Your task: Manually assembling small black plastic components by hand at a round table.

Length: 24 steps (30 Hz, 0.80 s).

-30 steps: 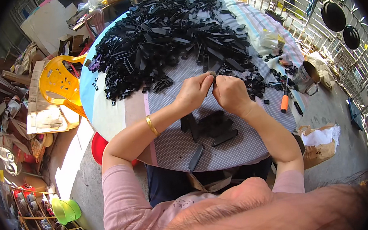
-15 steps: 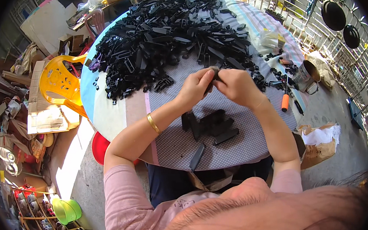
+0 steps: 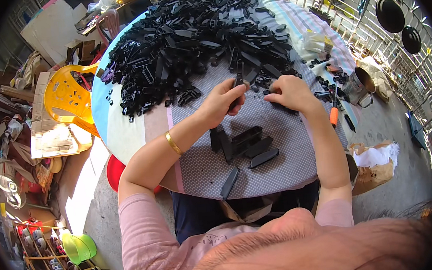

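My left hand (image 3: 225, 102) is closed around a long black plastic piece (image 3: 238, 81), whose far end sticks up past the thumb. To its right, my right hand (image 3: 292, 94) hovers at the near edge of the pile, thumb and fingers apart, with nothing visible between them. Small black clips lie close to its fingertips. A big heap of black plastic parts (image 3: 177, 46) covers the far side of the round table. Nearer to me, several long black pieces (image 3: 247, 142) lie grouped on the dotted cloth, and one more black piece (image 3: 230, 182) rests by the table's front edge.
On the table's right are an orange-handled screwdriver (image 3: 333, 117), a metal mug (image 3: 361, 85) and a clear plastic bag (image 3: 316, 43). A yellow chair (image 3: 68, 94) stands left of the table, with a red stool (image 3: 115, 173) partly under it. A paper bag (image 3: 376, 170) sits at the right.
My hands were together at one black piece; now they are apart. The right hand has moved right toward the small parts, while the left keeps the piece and has shifted slightly left.
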{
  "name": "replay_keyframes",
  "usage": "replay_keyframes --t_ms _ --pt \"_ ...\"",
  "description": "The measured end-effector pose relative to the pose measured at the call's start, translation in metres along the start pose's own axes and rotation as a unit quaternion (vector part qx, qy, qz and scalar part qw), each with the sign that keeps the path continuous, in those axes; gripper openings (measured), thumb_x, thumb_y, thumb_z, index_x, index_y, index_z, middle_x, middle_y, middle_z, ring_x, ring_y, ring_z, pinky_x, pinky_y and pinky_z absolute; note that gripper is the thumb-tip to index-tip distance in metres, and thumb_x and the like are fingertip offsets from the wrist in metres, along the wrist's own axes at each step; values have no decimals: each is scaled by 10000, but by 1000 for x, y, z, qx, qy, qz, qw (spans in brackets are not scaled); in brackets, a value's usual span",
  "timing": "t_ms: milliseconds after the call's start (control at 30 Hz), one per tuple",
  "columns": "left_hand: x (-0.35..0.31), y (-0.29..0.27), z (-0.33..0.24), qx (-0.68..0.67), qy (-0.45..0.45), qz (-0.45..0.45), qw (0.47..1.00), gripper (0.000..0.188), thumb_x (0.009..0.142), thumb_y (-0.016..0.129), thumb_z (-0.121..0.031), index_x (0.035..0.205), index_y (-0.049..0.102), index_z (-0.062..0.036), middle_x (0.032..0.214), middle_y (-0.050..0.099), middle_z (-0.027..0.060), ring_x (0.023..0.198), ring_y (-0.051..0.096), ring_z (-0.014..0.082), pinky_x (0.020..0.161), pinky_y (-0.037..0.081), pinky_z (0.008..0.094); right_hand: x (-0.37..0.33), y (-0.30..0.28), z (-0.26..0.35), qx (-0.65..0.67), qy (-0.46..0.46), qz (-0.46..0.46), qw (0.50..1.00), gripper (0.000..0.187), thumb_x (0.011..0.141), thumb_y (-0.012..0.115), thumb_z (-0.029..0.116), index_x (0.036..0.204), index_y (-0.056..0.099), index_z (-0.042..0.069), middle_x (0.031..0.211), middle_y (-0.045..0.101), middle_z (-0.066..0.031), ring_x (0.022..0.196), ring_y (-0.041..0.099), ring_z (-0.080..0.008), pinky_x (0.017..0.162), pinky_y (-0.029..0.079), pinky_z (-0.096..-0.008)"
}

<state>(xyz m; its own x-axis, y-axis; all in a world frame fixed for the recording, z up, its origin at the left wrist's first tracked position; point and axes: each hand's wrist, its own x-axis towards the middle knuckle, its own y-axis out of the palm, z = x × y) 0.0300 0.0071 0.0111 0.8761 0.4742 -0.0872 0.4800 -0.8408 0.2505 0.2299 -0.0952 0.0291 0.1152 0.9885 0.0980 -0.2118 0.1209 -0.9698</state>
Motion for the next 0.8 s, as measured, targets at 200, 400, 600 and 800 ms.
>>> replay_keyframes --t_ms 200,400,600,800 --pt "0 0 4 -158 -75 12 985 399 951 336 -349 1130 510 -38 783 543 40 678 537 159 632 452 302 -2 10 7 88 -55 -104 989 211 669 649 195 805 628 35 783 618 -116 717 612 -286 671 494 -357" --pt "-1 6 7 -203 -64 -17 977 323 951 392 -289 1078 522 -22 811 531 72 713 574 216 739 517 398 -1 4 32 531 -15 -137 836 175 834 594 63 994 605 -5 741 604 -8 639 532 -61 545 475 -197" --pt "2 4 9 -182 -31 -34 982 263 933 448 -293 1011 532 -56 799 590 36 725 599 185 717 499 353 -5 13 41 540 -21 -120 833 176 789 672 99 898 615 -27 742 622 -22 574 519 -48 530 448 -188" --pt "6 -5 19 -176 3 -14 984 254 918 490 -289 994 559 -57 816 598 1 708 574 94 622 469 250 -8 16 50 367 -94 -228 897 150 760 685 101 787 600 -19 670 596 -69 535 527 -145 492 413 -259"
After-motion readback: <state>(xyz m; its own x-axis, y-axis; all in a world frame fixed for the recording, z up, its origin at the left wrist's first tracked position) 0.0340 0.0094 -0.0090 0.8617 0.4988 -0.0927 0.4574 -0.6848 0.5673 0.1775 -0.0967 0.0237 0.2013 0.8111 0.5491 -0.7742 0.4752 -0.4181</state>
